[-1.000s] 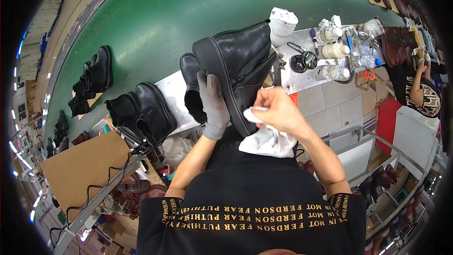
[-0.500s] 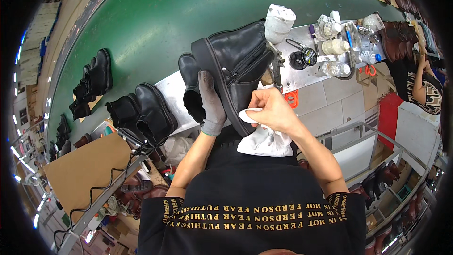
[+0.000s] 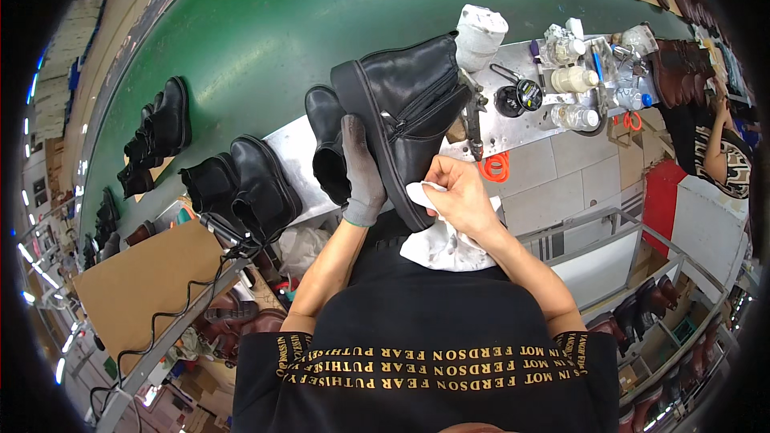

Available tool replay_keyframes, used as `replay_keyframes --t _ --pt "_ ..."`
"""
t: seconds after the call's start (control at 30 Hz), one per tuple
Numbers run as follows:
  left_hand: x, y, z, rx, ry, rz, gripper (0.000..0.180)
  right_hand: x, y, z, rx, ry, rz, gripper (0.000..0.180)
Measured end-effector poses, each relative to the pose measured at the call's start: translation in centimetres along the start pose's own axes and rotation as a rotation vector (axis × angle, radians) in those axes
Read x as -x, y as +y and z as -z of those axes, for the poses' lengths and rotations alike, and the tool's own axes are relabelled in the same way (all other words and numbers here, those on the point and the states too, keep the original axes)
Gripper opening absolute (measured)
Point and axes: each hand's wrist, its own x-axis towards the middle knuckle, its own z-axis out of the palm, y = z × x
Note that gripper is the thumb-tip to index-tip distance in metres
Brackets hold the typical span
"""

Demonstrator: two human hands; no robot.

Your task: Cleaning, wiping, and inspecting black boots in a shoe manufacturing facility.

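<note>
A black leather ankle boot (image 3: 401, 80) with a side zipper is tilted up in front of me, its thick sole toward the left. My left hand (image 3: 362, 176), in a grey glove, is closed on the boot along its sole. My bare right hand (image 3: 459, 196) pinches a white cloth (image 3: 446, 247) against the toe end of the boot, and the rest of the cloth hangs below. Just behind my left hand a second black boot (image 3: 322, 112) rests on the metal work surface. Another pair of black boots (image 3: 258, 180) stands farther left.
Plastic bottles (image 3: 573, 80), a round black tin (image 3: 525, 96) and a white roll (image 3: 480, 36) stand on the metal shelf at right. Orange scissors handles (image 3: 495, 167) hang at its edge. Behind runs a green table (image 3: 265, 24). A cardboard sheet (image 3: 152, 281) lies left. Another person (image 3: 716, 144) is far right.
The boot has shifted slightly to the right, with both hands still on it. My right hand with the cloth is slightly lower along the toe end.
</note>
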Motion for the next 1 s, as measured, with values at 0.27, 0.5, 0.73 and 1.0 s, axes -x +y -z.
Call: replay_keyframes --t 0.27,0.5,0.73,1.0 --pt "-1.8 4.7 1.5 1.176 -0.156 0.726 0.044 -0.7 -0.1 1.4 0.186 -0.205 0.099 0.015" --pt "-1.6 4.0 1.2 0.768 -0.160 0.466 0.028 0.1 -0.4 0.3 -0.059 -0.034 -0.028 0.016" --pt "-1.4 3.9 1.6 0.998 -0.217 0.611 0.044 0.1 -0.1 1.0 0.143 -0.144 0.078 0.019" --pt "-1.1 3.7 1.1 0.749 -0.208 0.420 0.035 0.6 -0.4 0.2 -0.081 -0.022 -0.018 0.019"
